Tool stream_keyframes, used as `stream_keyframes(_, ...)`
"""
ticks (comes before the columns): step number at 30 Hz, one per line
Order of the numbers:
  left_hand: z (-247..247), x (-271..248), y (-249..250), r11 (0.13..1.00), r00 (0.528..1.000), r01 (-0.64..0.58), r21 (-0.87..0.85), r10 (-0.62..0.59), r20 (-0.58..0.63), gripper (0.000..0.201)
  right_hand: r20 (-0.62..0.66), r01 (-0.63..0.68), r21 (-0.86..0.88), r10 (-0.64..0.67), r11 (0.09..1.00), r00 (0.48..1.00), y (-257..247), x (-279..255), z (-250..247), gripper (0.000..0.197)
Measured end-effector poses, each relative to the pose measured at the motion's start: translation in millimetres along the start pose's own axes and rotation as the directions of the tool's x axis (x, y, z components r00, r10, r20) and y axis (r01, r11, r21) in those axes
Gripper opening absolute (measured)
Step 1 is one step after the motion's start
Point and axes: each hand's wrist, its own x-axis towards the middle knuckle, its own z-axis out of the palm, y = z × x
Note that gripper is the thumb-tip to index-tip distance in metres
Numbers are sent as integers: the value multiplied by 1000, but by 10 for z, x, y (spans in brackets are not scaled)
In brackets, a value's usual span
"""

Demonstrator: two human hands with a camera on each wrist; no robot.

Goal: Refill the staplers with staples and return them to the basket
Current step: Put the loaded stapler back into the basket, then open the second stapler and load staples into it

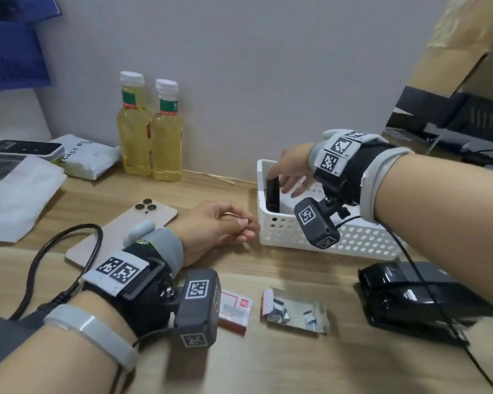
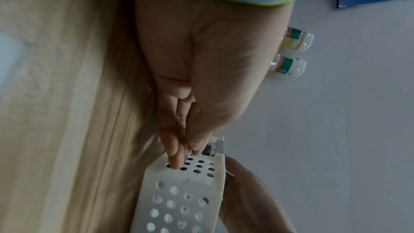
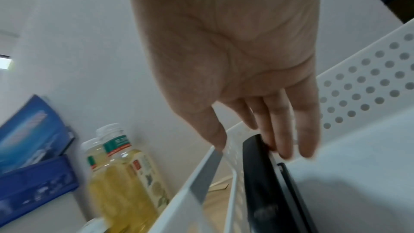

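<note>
Fingertips of the right hand [image 1: 292, 176] rest on the top end of a black stapler [image 1: 273, 194] standing on end inside the white basket [image 1: 339, 237], against its left wall; in the right wrist view the fingers [image 3: 284, 130] are nearly straight and the thumb sits on the rim, so contact looks light rather than a true clasp. Nearer than the basket, a second, larger stapler [image 1: 410, 297] lies on the table [image 1: 268, 365], with a torn staple packet [image 1: 296, 311] and a red staple box [image 1: 235, 308] left of it. Just left of the basket, the left hand [image 1: 219, 226] lies loosely curled and empty, fingers touching the perforated wall.

One stapler seems to be going back in, so this is the return step. Next, I judge, the stapler on the table must be loaded and placed alongside. Besides the standing stapler, the basket's contents are hidden.
</note>
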Motion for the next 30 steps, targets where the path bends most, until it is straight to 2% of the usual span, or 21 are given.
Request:
stream_keyframes(3,85,-190,11,997,995,34,76,-41,91,17,-271,136,-55,-146,989,952,185,-445,43,30)
stream_keyframes(6,222,-403,27,977,990,24,212,-53,131,16,-369,252,-10,-238,968,899,506,-830,149,15)
stream_keyframes(8,396,-568,53,913,989,-63,404,2,151,13,-368,309,-12,-291,951,883,762,-1132,250,11)
stream_keyframes(11,747,-813,51,706,975,-187,682,50,216,19,-352,345,-140,-372,928,859,1070,-1644,398,16)
stream_keyframes(13,864,-856,10,612,979,-179,770,37,199,28,-353,350,-159,-384,923,853,1189,-1759,438,17)
stream_keyframes(15,961,-937,-24,572,982,-171,802,35,184,36,-352,341,-159,-376,927,857,1331,-1885,413,16)
stream_keyframes(17,1009,-1049,-14,524,987,-143,840,13,159,39,-346,305,-169,-346,937,872,1497,-2013,356,17)
stream_keyframes(20,1044,-1225,21,358,998,-49,932,-13,58,40,-307,220,-219,-281,951,909,1788,-2193,300,20)
stream_keyframes(21,1030,-1248,8,326,999,-22,945,-24,31,39,-284,187,-240,-253,953,925,1858,-2213,295,19)
stream_keyframes(23,1107,-1325,-52,301,999,-25,953,-32,37,39,-270,147,-279,-224,949,936,2005,-2339,306,18)
stream_keyframes(27,1293,-1341,-246,290,993,-113,950,1,118,32,-286,103,-348,-210,932,935,2149,-2409,367,31)
stream_keyframes(30,1546,-1346,-353,280,987,-156,947,-2,163,35,-303,102,-377,-226,921,926,2154,-2407,420,26)
